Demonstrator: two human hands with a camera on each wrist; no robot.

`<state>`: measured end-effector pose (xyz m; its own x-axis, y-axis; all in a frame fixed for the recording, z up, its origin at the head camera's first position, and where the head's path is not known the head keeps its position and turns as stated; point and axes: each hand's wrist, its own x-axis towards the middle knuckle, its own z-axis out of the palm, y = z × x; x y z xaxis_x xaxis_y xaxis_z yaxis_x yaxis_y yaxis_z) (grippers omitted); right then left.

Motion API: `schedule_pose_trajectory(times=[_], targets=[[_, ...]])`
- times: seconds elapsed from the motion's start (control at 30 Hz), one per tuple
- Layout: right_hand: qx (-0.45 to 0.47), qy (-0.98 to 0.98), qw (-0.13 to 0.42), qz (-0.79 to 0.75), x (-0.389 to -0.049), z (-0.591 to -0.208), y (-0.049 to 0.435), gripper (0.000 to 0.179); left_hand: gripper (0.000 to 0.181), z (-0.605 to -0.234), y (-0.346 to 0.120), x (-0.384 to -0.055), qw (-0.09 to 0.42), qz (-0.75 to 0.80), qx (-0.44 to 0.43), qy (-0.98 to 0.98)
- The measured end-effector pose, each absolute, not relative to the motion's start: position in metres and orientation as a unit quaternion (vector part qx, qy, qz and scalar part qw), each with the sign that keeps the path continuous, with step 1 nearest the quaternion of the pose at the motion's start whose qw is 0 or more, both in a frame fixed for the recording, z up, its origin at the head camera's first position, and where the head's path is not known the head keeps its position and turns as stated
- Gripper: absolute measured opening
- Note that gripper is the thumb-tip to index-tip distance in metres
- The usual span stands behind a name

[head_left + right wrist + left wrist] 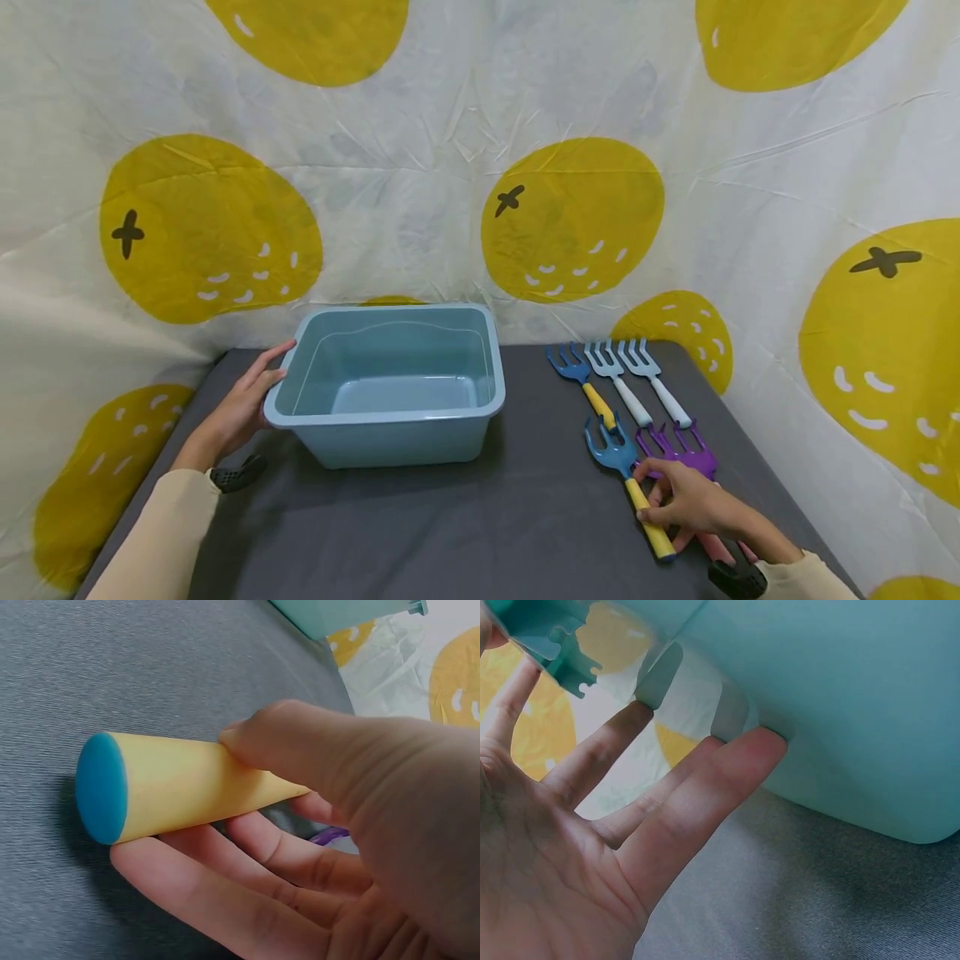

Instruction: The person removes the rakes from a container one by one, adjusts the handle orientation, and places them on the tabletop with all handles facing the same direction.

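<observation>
My right hand (693, 500) pinches the yellow handle of a blue garden hand rake (615, 454). In the right wrist view, the thumb lies on one side of the handle (172, 787) and the fingers on the other. The handle's blue end cap faces the camera. Straight, spread fingers of my left hand (236, 412) touch the left side of a light blue plastic basin (386, 442). In the left wrist view, fingertips rest against the basin wall (855, 712). The basin's visible inside holds nothing. Purple rake heads (697, 460) lie partly hidden behind my right hand.
Behind the held rake lie another blue rake (600, 406) with a yellow handle and two pale blue rakes (633, 404) (670, 402) with white handles. Dark grey cloth covers the table (450, 533). A white curtain (420, 208) with yellow fruit prints hangs behind.
</observation>
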<state>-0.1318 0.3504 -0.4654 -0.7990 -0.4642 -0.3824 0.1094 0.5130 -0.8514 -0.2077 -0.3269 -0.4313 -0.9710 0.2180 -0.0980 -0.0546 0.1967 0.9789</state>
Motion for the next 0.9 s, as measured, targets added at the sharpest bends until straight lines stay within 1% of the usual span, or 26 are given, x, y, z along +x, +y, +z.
schedule_pose_trajectory(times=[0.2,0.5,0.9], targets=[[-0.104,0.805,0.310,-0.495,-0.121,-0.470,0.350,0.049,0.059,-0.432,-0.326,-0.206,0.109,0.630,0.055,0.767],[-0.087,0.841,0.289,-0.449,-0.118,-0.468,0.349,0.047,0.058,-0.431,-0.326,-0.208,0.108,0.628,0.060,0.769],[-0.079,0.841,0.290,-0.450,-0.118,-0.469,0.348,0.046,0.058,-0.431,-0.326,-0.207,0.108,0.629,0.055,0.768]])
